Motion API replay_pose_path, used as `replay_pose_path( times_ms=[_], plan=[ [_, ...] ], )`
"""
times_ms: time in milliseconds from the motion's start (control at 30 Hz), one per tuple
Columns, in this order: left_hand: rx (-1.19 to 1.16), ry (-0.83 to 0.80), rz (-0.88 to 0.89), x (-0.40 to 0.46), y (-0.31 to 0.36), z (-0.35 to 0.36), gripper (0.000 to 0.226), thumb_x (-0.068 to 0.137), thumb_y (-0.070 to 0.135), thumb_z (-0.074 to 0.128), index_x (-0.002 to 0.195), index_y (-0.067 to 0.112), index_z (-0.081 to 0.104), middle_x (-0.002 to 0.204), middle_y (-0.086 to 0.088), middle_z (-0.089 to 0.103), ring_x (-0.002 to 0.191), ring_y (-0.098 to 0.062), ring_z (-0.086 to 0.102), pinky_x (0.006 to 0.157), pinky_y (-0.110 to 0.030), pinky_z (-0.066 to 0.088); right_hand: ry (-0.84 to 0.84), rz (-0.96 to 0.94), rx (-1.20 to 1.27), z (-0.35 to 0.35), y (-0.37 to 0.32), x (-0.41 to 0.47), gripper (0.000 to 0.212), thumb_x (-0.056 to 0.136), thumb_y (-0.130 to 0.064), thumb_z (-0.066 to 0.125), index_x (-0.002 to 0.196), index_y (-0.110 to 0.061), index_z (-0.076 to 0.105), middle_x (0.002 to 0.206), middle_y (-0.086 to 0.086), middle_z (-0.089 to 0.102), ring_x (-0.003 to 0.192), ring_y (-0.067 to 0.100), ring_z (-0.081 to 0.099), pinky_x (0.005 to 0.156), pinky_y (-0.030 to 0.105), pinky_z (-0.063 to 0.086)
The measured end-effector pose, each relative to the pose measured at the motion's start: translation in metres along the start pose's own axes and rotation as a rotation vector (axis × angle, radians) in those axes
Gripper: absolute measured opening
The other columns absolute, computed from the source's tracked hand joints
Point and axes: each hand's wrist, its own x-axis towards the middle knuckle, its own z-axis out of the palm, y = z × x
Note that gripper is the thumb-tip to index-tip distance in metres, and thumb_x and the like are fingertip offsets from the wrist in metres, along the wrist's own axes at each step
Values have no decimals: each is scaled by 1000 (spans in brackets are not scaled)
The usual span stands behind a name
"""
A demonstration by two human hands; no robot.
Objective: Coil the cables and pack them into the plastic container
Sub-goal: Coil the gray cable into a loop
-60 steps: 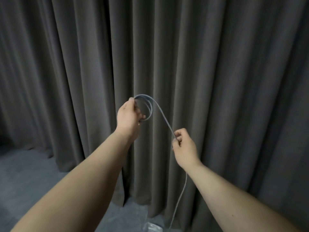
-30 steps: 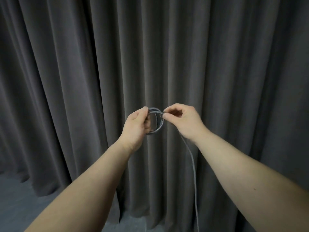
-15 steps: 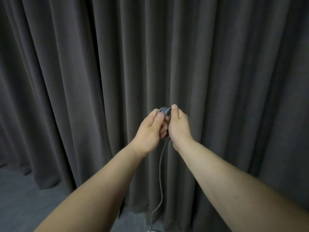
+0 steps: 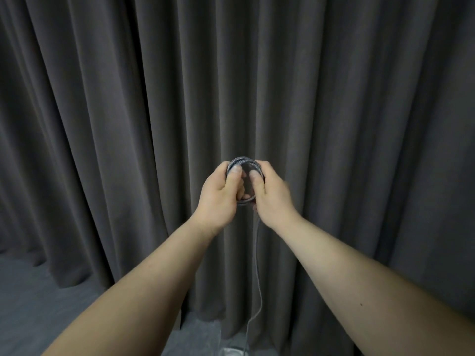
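A grey braided cable (image 4: pixel 243 160) is wound into a small coil held up at chest height in front of the curtain. My left hand (image 4: pixel 218 196) grips the coil's left side, thumb on top of the loops. My right hand (image 4: pixel 273 197) grips the right side, thumb pressed on the loops too. The cable's loose tail (image 4: pixel 257 278) hangs down from below my right hand toward the floor. A bit of a clear plastic container (image 4: pixel 231 352) shows at the bottom edge; the tail drops toward it.
A dark grey pleated curtain (image 4: pixel 334 98) fills the background, close behind my hands. Grey carpet floor (image 4: pixel 38 291) shows at the lower left and under the curtain hem.
My right hand laid more loops onto the coil and now grips its right side. Both hands have spread slightly, showing the coil's ring between them. The hanging tail has grown shorter.
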Motion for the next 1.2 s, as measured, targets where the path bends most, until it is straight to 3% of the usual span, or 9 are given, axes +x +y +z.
replay_pose_path(
  times_ms=[67, 167, 300, 367, 533, 700, 867, 1033, 1200],
  plan=[
    [68, 28, 24, 1, -1, -1, 22, 102, 19, 44, 86, 15, 58, 59, 6, 54, 58, -9, 53, 62, -24, 49, 35, -36, -27, -5, -4, 0, 25, 101, -27, 41, 119, -25, 57, 100, 0, 68, 88, 17, 61, 75, 21, 43],
    [166, 61, 58, 2, -1, -4, 18, 101, 20, 47, 103, 19, 65, 63, 3, 61, 61, -6, 58, 65, -19, 47, 28, -59, -71, -10, -3, 1, 27, 101, -26, 40, 122, -24, 56, 99, 4, 67, 85, 17, 58, 70, 19, 38],
    [197, 107, 79, -2, -4, -1, 41, 101, 17, 45, 138, 35, 44, 60, 6, 58, 58, -8, 56, 65, -20, 50, 13, -59, -83, -10, -3, 0, 27, 101, -26, 41, 122, -26, 57, 96, 4, 67, 81, 18, 59, 68, 20, 39],
    [160, 130, 106, -6, -4, 2, 46, 102, 15, 43, 131, 49, 40, 57, 10, 54, 55, -9, 52, 60, -25, 51, 4, -69, -81, -8, -4, -1, 27, 101, -25, 41, 123, -25, 57, 96, 2, 67, 84, 20, 60, 73, 25, 43],
    [34, 110, 81, -11, -2, 7, 31, 104, 10, 37, 115, 29, 58, 57, 11, 51, 53, -5, 47, 62, -28, 52, -26, -102, -79, -9, -3, 1, 30, 100, -21, 44, 125, -23, 58, 81, -8, 57, 78, 15, 55, 73, 23, 40],
    [89, 176, 97, -9, 0, 9, 29, 102, 18, 41, 115, 43, 48, 70, 10, 56, 52, -13, 49, 56, -28, 46, -17, -138, -13, -11, -8, -1, 32, 99, -21, 46, 129, -24, 56, 80, -13, 57, 77, 11, 55, 76, 24, 44],
    [108, 226, 151, -4, 1, 8, 25, 101, 21, 42, 105, 41, 57, 65, 13, 55, 57, -11, 49, 62, -38, 47, 66, -157, 142, -8, -8, -9, 35, 97, -25, 51, 131, -28, 55, 98, -10, 65, 81, 6, 58, 82, 27, 51],
    [100, 277, 165, -5, -1, 11, 27, 101, 19, 43, 101, 40, 60, 63, 13, 55, 57, -12, 49, 63, -36, 46, 111, -152, 161, -6, -5, -5, 31, 96, -26, 53, 125, -20, 63, 69, -26, 52, 69, -4, 53, 79, 21, 46],
    [31, 259, 124, -7, 0, 12, 25, 102, 15, 43, 99, 32, 61, 50, 10, 43, 47, -11, 39, 53, -32, 39, 87, -101, 188, -6, -3, -4, 27, 96, -24, 55, 120, -18, 66, 72, -23, 55, 74, 4, 55, 79, 29, 50]
  ],
)
